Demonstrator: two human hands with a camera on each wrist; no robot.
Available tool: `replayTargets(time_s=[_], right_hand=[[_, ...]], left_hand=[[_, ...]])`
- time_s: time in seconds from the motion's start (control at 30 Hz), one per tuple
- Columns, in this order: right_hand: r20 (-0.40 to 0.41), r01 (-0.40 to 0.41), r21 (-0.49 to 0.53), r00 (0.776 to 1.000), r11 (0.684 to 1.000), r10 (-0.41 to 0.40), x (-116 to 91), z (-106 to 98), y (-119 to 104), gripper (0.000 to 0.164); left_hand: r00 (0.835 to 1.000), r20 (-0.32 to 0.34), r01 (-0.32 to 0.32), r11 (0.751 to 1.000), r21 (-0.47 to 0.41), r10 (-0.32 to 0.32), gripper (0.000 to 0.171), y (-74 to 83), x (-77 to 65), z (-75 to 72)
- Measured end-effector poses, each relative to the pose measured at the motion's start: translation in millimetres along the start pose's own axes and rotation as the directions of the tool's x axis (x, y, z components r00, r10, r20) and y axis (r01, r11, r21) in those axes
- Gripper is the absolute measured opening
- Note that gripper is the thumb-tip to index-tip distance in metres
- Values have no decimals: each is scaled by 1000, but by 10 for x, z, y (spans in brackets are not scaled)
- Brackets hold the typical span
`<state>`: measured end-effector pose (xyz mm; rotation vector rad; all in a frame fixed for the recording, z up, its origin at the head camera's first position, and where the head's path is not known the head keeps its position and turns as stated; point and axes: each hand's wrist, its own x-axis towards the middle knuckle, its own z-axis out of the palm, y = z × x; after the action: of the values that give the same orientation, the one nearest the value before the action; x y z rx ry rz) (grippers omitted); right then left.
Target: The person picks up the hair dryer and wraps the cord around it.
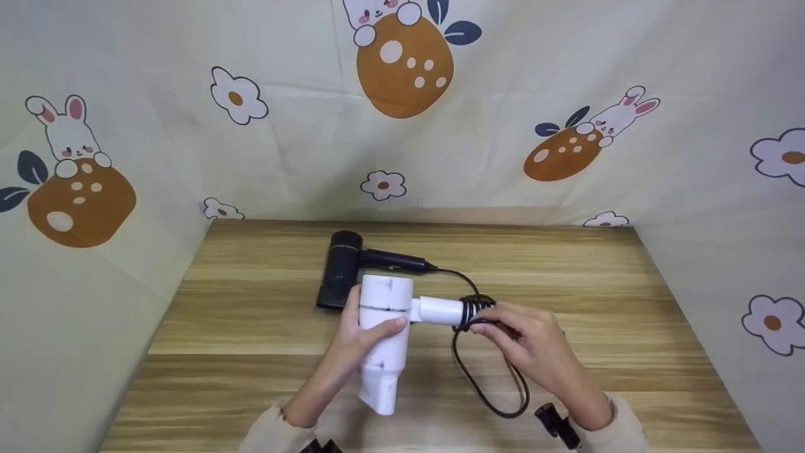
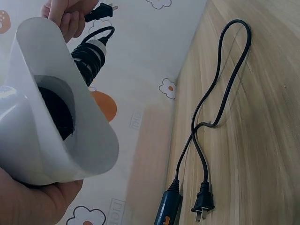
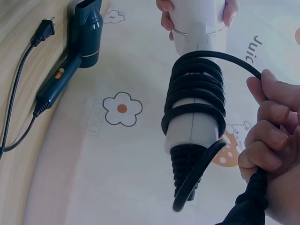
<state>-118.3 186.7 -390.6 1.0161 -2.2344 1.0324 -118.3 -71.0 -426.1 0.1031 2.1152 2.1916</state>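
Note:
A white hair dryer (image 1: 385, 346) is held up over the table by my left hand (image 1: 360, 330), whose thumb lies across its barrel. The open nozzle (image 2: 89, 126) shows large in the left wrist view. Several turns of black cord (image 3: 194, 86) wrap round the white handle (image 1: 440, 311). My right hand (image 1: 534, 333) pinches the cord between thumb and forefinger, beside the handle's end. The cord's plug (image 2: 101, 12) sticks out from that hand; in the right wrist view the plug (image 3: 246, 206) is partly cut off.
Behind the white dryer, a dark hair dryer (image 1: 343, 264) lies on the wooden table (image 1: 251, 327). Its cord (image 2: 220, 70) makes a long loop across the tabletop, with its plug (image 2: 202, 201) near the handle. Patterned cloth (image 1: 302, 151) stands round the back and sides.

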Motion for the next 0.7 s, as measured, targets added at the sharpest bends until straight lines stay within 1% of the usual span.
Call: replayTargets(time_s=[0.1, 0.2, 0.3, 0.4, 0.57, 0.7], right_hand=[[-22, 19, 1, 1000, 1000, -18, 15, -7, 24, 21], [-31, 10, 9, 999, 1000, -10, 22, -20, 57, 22], [-18, -12, 17, 1000, 1000, 12, 26, -42, 86, 21], [16, -52, 52, 999, 997, 51, 22, -73, 108, 20], [78, -130, 145, 990, 981, 120, 1, -128, 154, 19], [95, -134, 208, 989, 969, 117, -23, -130, 206, 21]], left_hand=[[999, 35, -3, 1000, 31, 2, 70, 5, -14, 13], [997, 69, -21, 999, 44, 18, 69, 9, -18, 21], [993, 110, -42, 997, 57, 36, 70, 13, -18, 24], [987, 153, -49, 997, 63, 38, 73, 25, -23, 21], [980, 198, -38, 999, 20, 33, 78, 55, -38, -12], [975, 223, -20, 999, -29, 26, 78, 79, -53, -41]])
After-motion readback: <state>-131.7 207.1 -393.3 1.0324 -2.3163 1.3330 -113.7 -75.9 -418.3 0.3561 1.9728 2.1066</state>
